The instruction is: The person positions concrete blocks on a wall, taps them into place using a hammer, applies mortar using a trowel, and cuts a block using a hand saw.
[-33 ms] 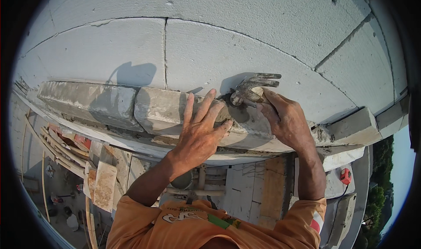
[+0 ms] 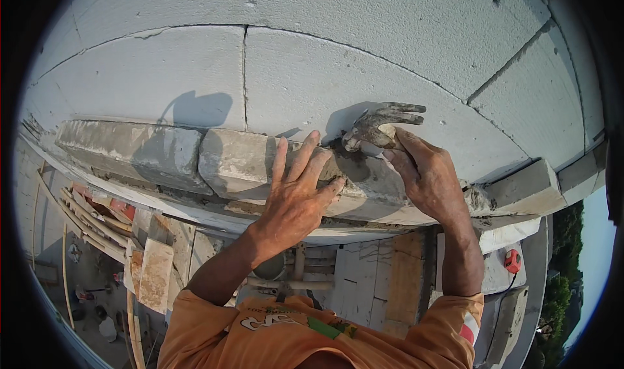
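Observation:
My left hand (image 2: 296, 197) rests with fingers spread on the top and front of a grey, mortar-stained block (image 2: 237, 164) along the pale block wall (image 2: 305, 76). To its right, my right hand (image 2: 422, 174) is closed on a grimy, glove-like thing (image 2: 383, 125) with fingerlike ends pointing right. A small pale metal piece shows by my thumb; what it belongs to I cannot make out. Dark wet mortar (image 2: 344, 161) lies beneath, between my hands. Another block (image 2: 123, 151) abuts at the left.
A short block (image 2: 520, 190) juts at the right. Below the ledge are poles (image 2: 91, 219), loose boards (image 2: 156, 271), pipes (image 2: 299, 281) and a bucket (image 2: 270, 265). A red tape measure (image 2: 511, 260) sits at lower right. Beyond the right edge are trees (image 2: 562, 291) and sky.
My right hand and the grimy thing in it have shifted slightly up and to the right. My left hand stays in place on the block.

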